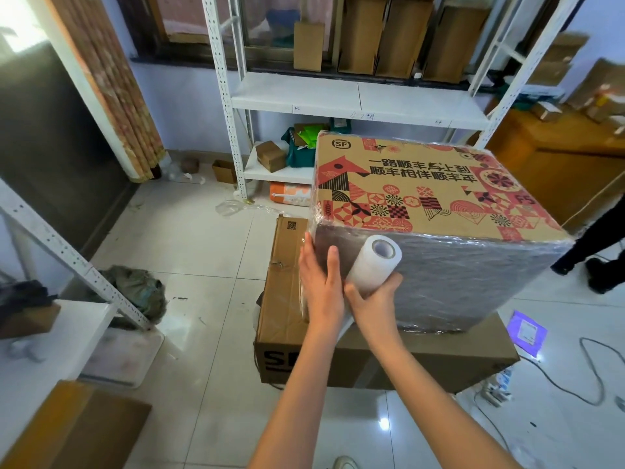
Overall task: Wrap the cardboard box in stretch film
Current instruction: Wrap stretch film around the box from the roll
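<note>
At 9 o'clock from the box stands a rack leg [67, 255]; a rag [138, 289] lies on the floor [189, 238] beside it.

Our left hand [319, 282] lies flat, fingers straight, pressing the film [473, 275] against the near left corner of the box [422, 198]. It grasps nothing.

Our right hand [375, 299], at 3 o'clock from the left and touching it, is curled round the lower end of the roll [372, 265]. The roll leans against the near face of the box, core end up.

The box sits at centre frame on a flat carton [439, 353] that rests on the floor. Film already covers the near face and laps over the top edges; the printed top appears largely bare.

Likely faults from here:
- If the left hand lifts before tension is taken up, the film tail may peel from the corner.
- If the roll is pulled hard, the box may slide on the carton.
- A cable [588, 377] on the floor at 4 o'clock could catch a foot when we walk round.
</note>
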Action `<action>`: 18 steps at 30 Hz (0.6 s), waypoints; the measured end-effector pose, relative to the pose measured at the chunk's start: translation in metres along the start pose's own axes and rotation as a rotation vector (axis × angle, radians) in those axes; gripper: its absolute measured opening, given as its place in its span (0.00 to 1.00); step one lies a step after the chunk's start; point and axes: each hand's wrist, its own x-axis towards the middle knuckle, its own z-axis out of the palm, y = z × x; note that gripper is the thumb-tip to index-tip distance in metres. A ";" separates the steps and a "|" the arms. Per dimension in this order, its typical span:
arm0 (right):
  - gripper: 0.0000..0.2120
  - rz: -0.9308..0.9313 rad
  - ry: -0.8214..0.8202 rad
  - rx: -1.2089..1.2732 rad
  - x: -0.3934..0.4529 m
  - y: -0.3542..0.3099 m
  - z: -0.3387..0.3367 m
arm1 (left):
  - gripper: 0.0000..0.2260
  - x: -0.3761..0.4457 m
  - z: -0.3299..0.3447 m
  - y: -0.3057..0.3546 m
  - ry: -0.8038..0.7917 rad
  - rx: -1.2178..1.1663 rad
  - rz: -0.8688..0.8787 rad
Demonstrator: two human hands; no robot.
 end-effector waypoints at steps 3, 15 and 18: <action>0.31 0.007 -0.057 0.002 0.002 0.005 -0.006 | 0.33 0.006 -0.009 0.012 0.058 0.241 0.221; 0.28 0.018 0.091 -0.089 0.003 0.009 -0.020 | 0.18 0.069 0.007 0.026 0.401 0.507 0.992; 0.29 -0.006 0.066 -0.075 0.002 0.010 -0.017 | 0.13 0.070 0.008 0.025 0.444 0.508 1.015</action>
